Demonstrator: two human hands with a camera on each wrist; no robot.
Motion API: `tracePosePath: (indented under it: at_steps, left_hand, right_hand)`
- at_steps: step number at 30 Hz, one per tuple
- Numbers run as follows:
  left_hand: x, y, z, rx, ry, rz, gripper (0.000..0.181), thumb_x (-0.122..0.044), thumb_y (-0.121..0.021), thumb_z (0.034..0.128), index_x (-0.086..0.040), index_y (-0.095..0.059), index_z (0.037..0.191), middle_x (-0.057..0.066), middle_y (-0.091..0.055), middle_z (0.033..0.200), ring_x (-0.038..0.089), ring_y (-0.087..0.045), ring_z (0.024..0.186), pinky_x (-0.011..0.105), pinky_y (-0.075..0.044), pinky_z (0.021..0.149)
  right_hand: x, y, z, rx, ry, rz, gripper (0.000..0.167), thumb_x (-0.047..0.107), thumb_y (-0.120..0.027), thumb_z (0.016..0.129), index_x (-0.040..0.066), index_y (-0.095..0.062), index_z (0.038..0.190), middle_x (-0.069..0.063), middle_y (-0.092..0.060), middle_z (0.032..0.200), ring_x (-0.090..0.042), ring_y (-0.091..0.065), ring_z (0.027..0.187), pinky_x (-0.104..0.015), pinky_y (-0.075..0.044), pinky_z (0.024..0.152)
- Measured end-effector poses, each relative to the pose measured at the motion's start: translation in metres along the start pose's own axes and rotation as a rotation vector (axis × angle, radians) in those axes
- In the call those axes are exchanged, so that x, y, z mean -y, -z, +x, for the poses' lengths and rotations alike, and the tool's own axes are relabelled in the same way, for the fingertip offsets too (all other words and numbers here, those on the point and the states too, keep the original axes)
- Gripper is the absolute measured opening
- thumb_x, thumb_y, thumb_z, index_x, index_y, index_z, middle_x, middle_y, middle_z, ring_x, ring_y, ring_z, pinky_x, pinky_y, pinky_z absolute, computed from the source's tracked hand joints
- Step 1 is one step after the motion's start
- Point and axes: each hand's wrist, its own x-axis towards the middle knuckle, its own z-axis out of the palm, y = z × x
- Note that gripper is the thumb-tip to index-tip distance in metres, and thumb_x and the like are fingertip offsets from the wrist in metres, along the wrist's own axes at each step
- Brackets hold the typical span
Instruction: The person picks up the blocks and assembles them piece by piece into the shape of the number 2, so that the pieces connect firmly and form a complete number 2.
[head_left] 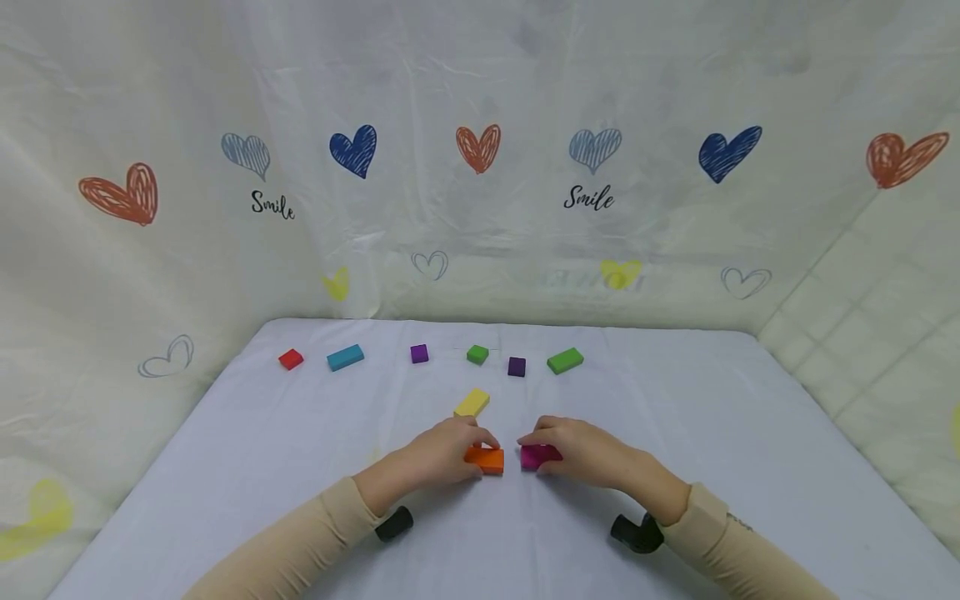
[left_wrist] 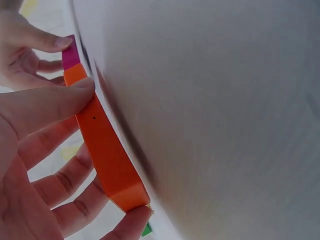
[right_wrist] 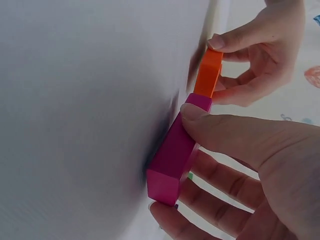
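Left grip (head_left: 447, 450) holds orange block (head_left: 491, 461), right grip (head_left: 588, 450) magenta block (head_left: 534, 457).

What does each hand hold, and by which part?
The left hand holds the orange block, the right hand the magenta block, both by their long sides.

Orange block (left_wrist: 112, 155), magenta block (right_wrist: 172, 150) smooth; tablecloth (head_left: 675, 400) matt.

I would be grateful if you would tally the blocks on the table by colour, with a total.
Red block: 1
Blue block: 1
Purple block: 1
Dark purple block: 1
Green blocks: 2
Yellow block: 1
Orange block: 1
Magenta block: 1
Total: 9
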Motion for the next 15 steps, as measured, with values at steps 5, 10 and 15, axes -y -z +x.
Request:
tracePosePath:
  at_steps: [5,10,15]
  left_hand:
    - [-0.0025,-0.0002,-0.0001,0.009,0.012,0.003,0.037,-0.018,-0.083,0.088,-0.021,-0.074,0.123,-0.006,-0.06,0.1,0.009,-0.056,0.091,0.027,-0.053,0.082]
    - [-0.0051,0.0,0.0001,0.012,0.021,0.017,0.035,-0.018,-0.083,0.0878,-0.02,-0.073,0.121,-0.006,-0.06,0.099,0.009,-0.056,0.091,0.028,-0.054,0.082]
    - [-0.0044,-0.001,0.0021,0.008,0.032,0.033,0.033,-0.019,-0.083,0.0878,-0.02,-0.073,0.119,-0.006,-0.06,0.099,0.01,-0.056,0.091,0.029,-0.054,0.083]
  right_hand:
    - [0.0,-0.002,0.0022,-0.007,0.008,-0.012,0.039,0.011,-0.085,0.084,0.01,-0.075,0.122,0.002,-0.065,0.103,-0.014,-0.062,0.092,-0.029,-0.057,0.082]
    - [0.0001,-0.0049,0.0036,-0.013,0.019,-0.019,0.039,0.011,-0.086,0.084,0.01,-0.075,0.121,0.001,-0.064,0.1,-0.013,-0.061,0.089,-0.028,-0.057,0.08]
    - [0.0004,-0.0057,0.0042,-0.023,0.022,-0.025,0.038,0.012,-0.086,0.083,0.01,-0.076,0.12,0.002,-0.064,0.099,-0.013,-0.06,0.087,-0.026,-0.056,0.079]
